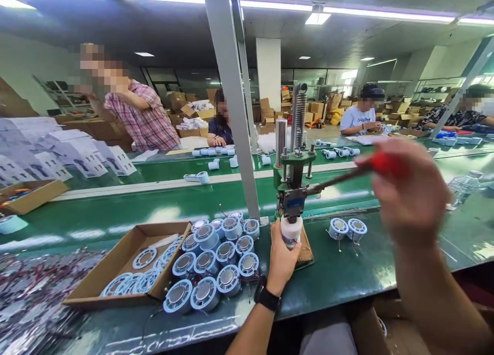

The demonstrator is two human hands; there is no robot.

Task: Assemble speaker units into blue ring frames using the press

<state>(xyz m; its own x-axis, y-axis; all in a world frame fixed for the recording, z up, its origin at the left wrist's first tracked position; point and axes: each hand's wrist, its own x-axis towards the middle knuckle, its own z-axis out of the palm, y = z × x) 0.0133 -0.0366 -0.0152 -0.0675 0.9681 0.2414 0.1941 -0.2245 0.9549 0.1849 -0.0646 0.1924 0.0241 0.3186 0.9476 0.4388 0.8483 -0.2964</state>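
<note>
A green hand press [295, 164] stands on the bench in front of me, with a white pressing head [291, 227] at its lower end. Under that head, my left hand [283, 249] is wrapped round a small round part, mostly hidden by the fingers. My right hand [411, 185], blurred, grips the red knob of the press lever [339, 180], which slants up to the right. Left of the press sits a cluster of light-blue round motor housings [205, 262] with grey disc centres and thin wires. Two similar housings [347, 228] stand to its right.
A cardboard tray [127, 236] holds light-blue rings. Loose wired parts [42, 293] are heaped at the far left. A grey post [233, 87] rises behind the press. Across the green conveyor [165, 190] several co-workers sit or stand. A clear plastic bottle [465, 185] lies at the right.
</note>
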